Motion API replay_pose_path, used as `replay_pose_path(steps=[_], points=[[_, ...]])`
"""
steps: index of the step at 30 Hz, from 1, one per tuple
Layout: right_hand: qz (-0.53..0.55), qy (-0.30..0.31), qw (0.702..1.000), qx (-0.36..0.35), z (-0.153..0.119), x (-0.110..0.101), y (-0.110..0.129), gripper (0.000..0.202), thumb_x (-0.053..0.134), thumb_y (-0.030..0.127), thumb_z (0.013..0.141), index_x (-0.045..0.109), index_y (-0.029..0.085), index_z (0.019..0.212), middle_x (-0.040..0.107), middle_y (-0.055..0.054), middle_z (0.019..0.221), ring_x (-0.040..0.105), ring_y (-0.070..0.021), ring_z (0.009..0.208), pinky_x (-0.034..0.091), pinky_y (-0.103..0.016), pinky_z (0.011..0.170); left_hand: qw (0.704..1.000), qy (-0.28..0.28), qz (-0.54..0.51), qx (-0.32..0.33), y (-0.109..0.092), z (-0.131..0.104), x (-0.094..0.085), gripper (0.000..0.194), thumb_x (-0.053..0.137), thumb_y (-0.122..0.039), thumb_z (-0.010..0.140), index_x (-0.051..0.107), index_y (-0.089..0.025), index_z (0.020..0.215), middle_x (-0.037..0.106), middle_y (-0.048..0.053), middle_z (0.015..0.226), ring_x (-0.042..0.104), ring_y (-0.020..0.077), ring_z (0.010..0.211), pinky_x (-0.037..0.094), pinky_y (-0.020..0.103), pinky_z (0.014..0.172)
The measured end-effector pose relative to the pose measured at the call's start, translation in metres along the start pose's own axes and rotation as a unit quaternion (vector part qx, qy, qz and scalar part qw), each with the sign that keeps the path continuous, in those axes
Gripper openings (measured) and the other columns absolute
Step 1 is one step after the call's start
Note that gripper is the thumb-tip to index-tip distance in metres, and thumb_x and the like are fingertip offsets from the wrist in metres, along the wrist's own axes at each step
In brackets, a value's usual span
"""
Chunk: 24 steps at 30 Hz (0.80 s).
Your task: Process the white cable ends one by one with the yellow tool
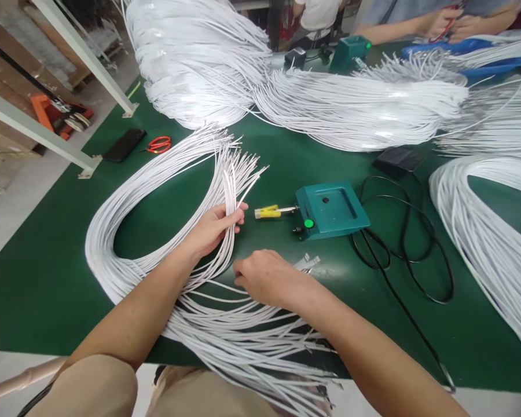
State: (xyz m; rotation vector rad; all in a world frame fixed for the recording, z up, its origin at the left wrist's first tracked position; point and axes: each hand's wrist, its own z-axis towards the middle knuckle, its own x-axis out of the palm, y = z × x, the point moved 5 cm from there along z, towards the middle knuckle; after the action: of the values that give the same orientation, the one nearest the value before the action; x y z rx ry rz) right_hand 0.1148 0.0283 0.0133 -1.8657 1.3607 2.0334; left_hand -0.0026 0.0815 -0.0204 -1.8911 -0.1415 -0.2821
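My left hand (215, 227) is closed round a small bunch of white cables (230, 194), thumb across them, their ends pointing up and away. Beneath it lies a large curved bundle of white cables (106, 231). To the right and nearer me, my right hand (271, 279) has its fingers curled in a pinch where a single white cable (219, 284) meets the fingertips. The fingertips are partly hidden. Loose white cables (226, 330) fan out below it toward the table's near edge. A green box-shaped device (330, 208) with a yellow-sleeved metal tip (268, 212) stands beyond my right hand.
Big heaps of white cable (200, 63) fill the back of the green table (39, 278), and another bundle (490, 243) curves at the right. Red-handled cutters (158, 144) and a black phone (125, 145) lie at left. A black cord (406, 231) loops beside the device. A co-worker's hands (451, 26) hold a red-handled tool.
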Motion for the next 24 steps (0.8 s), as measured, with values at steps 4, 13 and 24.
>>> replay_pose_path(steps=[4,13,24], points=[[0.118,-0.082,0.986,0.089,0.0,-0.031,-0.024,0.028,0.05,0.03,0.089,0.061,0.021,0.066,0.063,-0.001,0.059,0.053,-0.0126,0.046,0.039,-0.026,0.047,0.999,0.037,-0.019,-0.014,0.0,-0.004,0.008,0.027,0.074,-0.037,0.074,0.072,-0.015,0.09,0.06,0.001,0.074,0.054,0.0069,0.067,0.044,0.019,0.062],[0.533,-0.316,0.776,0.12,-0.003,-0.055,-0.062,0.027,0.066,0.043,0.077,0.054,0.019,0.074,0.052,0.007,0.054,0.043,-0.0067,0.043,0.039,-0.021,0.042,0.988,0.128,0.072,-0.048,0.008,-0.013,0.025,0.032,0.08,-0.028,0.067,0.07,-0.015,0.094,0.068,0.002,0.072,0.062,0.012,0.067,0.047,0.024,0.065],[0.546,-0.253,0.788,0.128,0.009,-0.037,-0.054,0.028,0.073,0.042,0.07,0.063,0.017,0.079,0.059,0.003,0.063,0.048,-0.008,0.049,0.037,-0.022,0.044,0.997,0.072,0.004,-0.001,0.001,-0.009,0.023,0.031,0.08,-0.026,0.066,0.062,-0.015,0.088,0.063,-0.001,0.073,0.061,0.0091,0.064,0.037,0.016,0.048]])
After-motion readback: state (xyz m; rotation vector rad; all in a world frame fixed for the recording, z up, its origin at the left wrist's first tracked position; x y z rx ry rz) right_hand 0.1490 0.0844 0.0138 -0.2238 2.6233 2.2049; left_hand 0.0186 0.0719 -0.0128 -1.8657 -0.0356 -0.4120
